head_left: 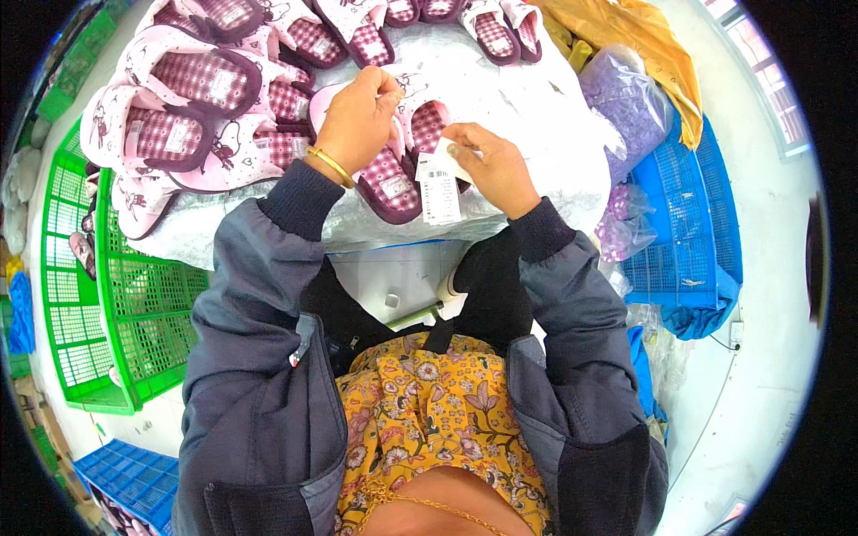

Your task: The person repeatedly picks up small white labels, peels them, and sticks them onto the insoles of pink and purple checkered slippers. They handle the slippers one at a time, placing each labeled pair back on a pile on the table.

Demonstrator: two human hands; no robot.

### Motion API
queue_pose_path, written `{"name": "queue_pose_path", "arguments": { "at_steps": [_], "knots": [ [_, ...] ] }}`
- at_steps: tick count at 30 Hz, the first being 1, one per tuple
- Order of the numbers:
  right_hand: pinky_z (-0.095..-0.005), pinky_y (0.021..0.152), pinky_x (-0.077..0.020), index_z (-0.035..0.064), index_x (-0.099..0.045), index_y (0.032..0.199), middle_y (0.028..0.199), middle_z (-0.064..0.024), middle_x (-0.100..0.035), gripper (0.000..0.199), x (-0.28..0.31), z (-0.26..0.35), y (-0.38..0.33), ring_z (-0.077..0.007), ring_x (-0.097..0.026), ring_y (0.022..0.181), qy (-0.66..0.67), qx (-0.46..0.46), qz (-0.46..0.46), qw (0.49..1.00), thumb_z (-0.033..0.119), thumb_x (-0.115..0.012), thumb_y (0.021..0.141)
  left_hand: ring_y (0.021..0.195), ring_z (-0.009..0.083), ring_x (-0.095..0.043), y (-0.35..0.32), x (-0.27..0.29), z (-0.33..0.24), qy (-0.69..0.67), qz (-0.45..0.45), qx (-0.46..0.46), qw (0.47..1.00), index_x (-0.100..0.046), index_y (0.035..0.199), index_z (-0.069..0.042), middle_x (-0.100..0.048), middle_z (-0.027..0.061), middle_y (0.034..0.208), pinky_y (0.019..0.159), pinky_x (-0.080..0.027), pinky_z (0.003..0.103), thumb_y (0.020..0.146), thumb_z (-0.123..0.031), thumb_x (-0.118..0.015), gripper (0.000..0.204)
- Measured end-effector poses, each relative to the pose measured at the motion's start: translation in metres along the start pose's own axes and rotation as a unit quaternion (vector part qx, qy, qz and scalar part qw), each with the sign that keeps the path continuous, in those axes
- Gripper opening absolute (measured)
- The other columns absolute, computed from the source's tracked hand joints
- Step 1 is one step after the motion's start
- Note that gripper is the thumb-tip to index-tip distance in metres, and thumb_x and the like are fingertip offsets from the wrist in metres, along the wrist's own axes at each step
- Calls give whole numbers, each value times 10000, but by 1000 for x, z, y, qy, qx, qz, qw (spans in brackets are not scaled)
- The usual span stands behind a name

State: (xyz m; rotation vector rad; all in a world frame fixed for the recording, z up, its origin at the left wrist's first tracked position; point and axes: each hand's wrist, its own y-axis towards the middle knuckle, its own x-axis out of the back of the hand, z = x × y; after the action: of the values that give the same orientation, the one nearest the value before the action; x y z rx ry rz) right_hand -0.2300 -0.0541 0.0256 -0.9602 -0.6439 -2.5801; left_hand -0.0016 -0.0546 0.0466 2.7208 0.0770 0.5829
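A pair of pink slippers with plum checked insoles lies before me, the left slipper (390,186) beside the right slipper (429,125). My left hand (357,121) is closed in a pinch above the left slipper's upper; what its fingertips hold is too small to make out. Between the thumb and fingers of my right hand (492,165) is a white paper tag (440,198) with a barcode. The tag hangs over the right slipper and hides part of it.
Many matching slippers (201,82) are heaped at the left, and more stand along the far side of the plastic-covered table (545,134). A green crate (147,286) stands left. To the right are a blue crate (693,223), a bagged purple bundle (621,112) and yellow sheeting (639,45).
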Motion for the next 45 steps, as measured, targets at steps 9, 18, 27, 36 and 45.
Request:
{"name": "queue_pose_path", "arguments": {
  "at_steps": [9,18,27,36,45],
  "knots": [
    [-419,832,-423,147,-699,1000,1001,-34,-662,156,-7,2,-15,-251,-596,951,-103,113,-38,988,195,-664,856,701,151,-643,-2,-8,13,-376,44,173,910,-473,1028,-65,-671,163,1015,585,-514,252,1024,-112,-421,70],
    [-413,840,-409,183,-711,975,972,-7,-634,158,-3,11,-6,-250,-571,959,-146,137,4,980,177,-667,823,691,76,-595,-12,-7,16,-279,97,115,948,-540,1095,-48,-653,37,890,572,-430,182,994,-98,-509,116],
    [-389,816,-397,185,-705,879,924,20,-618,82,-4,13,-4,-227,-564,915,-203,154,42,966,198,-671,806,728,74,-579,-33,0,9,-154,119,102,976,-625,1071,-2,-643,22,888,682,-488,220,955,-71,-551,154],
    [-390,770,-412,131,-674,868,858,-12,-633,102,-19,10,-5,-238,-590,844,-123,166,-103,973,153,-728,784,732,89,-595,-43,-14,14,-155,130,88,975,-664,1048,9,-643,32,897,682,-501,241,931,-35,-559,163],
    [-363,767,-425,112,-673,821,822,1,-652,141,-23,15,-8,-212,-610,807,-45,101,-125,986,139,-784,737,763,76,-588,-42,-17,13,-201,153,100,962,-629,1070,7,-635,19,916,702,-484,221,929,-26,-586,151]
  ]
}}
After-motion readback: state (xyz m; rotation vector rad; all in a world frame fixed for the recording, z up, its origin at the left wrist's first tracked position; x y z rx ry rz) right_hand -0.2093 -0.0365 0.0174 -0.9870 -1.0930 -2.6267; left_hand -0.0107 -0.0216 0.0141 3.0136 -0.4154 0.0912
